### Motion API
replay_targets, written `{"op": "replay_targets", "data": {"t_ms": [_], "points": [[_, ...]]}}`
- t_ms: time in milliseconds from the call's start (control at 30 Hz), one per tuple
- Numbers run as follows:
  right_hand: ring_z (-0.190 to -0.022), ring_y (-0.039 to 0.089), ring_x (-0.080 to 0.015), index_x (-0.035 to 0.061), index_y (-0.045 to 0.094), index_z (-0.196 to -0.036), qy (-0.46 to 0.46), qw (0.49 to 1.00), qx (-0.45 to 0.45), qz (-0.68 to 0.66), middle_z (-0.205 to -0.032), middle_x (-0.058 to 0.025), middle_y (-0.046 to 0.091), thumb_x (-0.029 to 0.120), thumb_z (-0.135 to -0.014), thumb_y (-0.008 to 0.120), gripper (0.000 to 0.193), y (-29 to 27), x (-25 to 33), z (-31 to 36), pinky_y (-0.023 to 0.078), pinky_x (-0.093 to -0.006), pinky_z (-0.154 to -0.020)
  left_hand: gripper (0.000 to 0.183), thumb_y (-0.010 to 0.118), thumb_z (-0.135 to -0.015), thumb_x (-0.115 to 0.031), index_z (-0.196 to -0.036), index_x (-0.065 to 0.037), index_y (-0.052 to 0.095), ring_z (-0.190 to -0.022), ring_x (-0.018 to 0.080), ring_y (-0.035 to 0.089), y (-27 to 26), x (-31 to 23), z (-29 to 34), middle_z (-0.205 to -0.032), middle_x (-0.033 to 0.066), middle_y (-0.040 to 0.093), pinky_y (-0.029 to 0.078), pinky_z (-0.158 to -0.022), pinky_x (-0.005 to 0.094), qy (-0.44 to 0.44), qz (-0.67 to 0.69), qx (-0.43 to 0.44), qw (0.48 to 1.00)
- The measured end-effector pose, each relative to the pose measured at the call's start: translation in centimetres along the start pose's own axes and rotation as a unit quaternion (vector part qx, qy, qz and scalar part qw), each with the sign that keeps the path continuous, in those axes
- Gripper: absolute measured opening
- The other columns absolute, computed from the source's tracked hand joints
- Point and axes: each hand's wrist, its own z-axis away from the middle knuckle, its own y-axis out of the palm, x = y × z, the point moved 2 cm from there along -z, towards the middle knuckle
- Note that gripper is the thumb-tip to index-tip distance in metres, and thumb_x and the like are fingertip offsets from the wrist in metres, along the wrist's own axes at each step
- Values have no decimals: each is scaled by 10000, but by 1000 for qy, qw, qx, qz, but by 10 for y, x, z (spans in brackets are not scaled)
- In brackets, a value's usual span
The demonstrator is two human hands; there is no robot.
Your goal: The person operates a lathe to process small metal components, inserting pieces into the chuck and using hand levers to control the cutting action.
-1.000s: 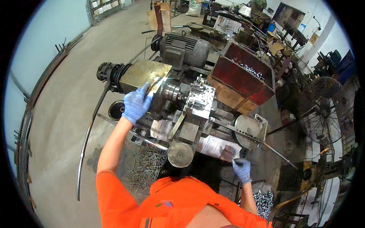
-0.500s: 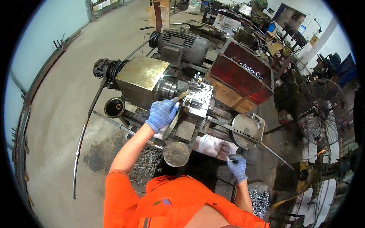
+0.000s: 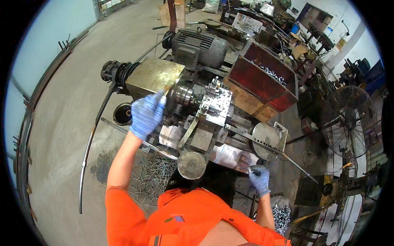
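My left hand (image 3: 147, 115), in a blue knitted glove, is raised in front of the lathe's brass-coloured headstock cover (image 3: 158, 74). Its fingers are closed on a small brush (image 3: 167, 87) whose brownish tip points up and away from me. Right of the brush are the round metal chuck (image 3: 183, 95) and a tool block (image 3: 215, 104) strewn with shiny chips. My right hand (image 3: 260, 180), gloved the same way with greyed fingers, is closed low on the right beside a stained paper sheet (image 3: 232, 157). What it grips is too small and dark to make out.
A dark red bin (image 3: 262, 84) with small metal parts stands behind the tool block. A long lever (image 3: 271, 146) juts out to the right past a round disc (image 3: 264, 139). Wire-like scrap (image 3: 152, 176) lies at lower left. A basket of shiny parts (image 3: 281, 215) is at lower right.
My left hand has drawn the brush back left from beside the chuck to in front of the headstock cover. My right hand stays closed in nearly the same place.
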Motion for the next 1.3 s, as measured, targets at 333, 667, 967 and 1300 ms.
{"op": "replay_targets", "data": {"t_ms": [333, 667, 967, 1300], "points": [[-616, 602, -227, 31, 654, -709, 18, 995, -46, 82, -677, -107, 633, 112, -679, 737, 119, -37, -4, -13, 461, -297, -594, 399, 507, -878, -358, -1184, -105, 552, -668, 271, 628, 3, 57, 1, -827, 156, 641, 479, -608, 387, -143, 1, 126, 982], [-629, 609, -177, -20, 654, -739, 130, 985, -80, 77, -689, -129, 633, 130, -690, 749, 184, -74, -34, -18, 480, -293, -600, 325, 544, -845, -339, -900, -32, 638, -606, 289, 580, 9, 207, 327, -739, 138, 636, 472, -604, 388, -512, 28, 185, 839], [-592, 597, -158, -10, 645, -692, 95, 986, -95, 97, -665, -113, 641, 130, -692, 749, 174, -70, -28, -3, 458, -278, -574, 335, 523, -764, -393, -952, -150, 655, -906, 300, 621, 103, 195, 301, -970, 124, 648, 489, -719, 420, -201, -201, 537, 794], [-820, 593, -247, -4, 635, -873, 73, 968, -106, 216, -879, -152, 641, 217, -708, 716, 287, -106, -107, -29, 454, -341, -769, 297, 464, -812, -361, -948, -186, 662, -903, 280, 624, 78, 251, 313, -963, 86, 657, 483, -752, 386, -168, -285, 508, 795]]}}
